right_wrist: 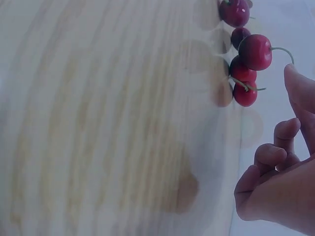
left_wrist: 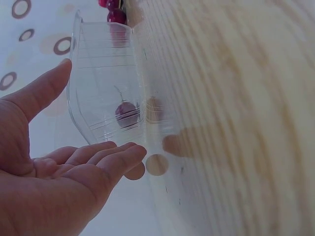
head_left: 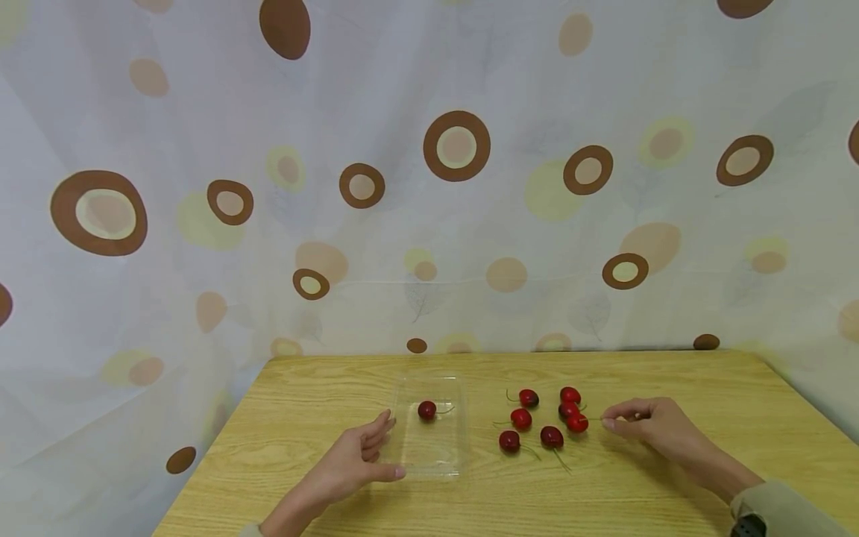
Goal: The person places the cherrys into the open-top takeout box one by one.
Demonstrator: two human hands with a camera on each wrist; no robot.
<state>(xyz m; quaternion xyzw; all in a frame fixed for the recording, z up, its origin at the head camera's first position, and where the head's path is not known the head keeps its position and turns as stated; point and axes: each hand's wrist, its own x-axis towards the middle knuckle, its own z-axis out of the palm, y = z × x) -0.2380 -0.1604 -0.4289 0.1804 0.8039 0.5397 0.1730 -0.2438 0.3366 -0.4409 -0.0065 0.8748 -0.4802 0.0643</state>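
Ringed white fabric [head_left: 389, 239] is hanging behind a wood-grain table [head_left: 496, 496]. The right hand [head_left: 661, 429] is pinching a round red cherry's stem [head_left: 594, 418] beside more cherries [head_left: 552, 437]; the left hand [head_left: 352, 462] is hovering wide beside a clear plastic tray [head_left: 429, 455]

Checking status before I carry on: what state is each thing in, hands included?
Clear container: no lid visible, one cherry inside.
Cherry inside: stem attached.
Left hand: open, beside the container; contact unclear.
Right hand: pinching a cherry stem.
Pinched cherry: stem attached.
Six other cherries: loose on the table.
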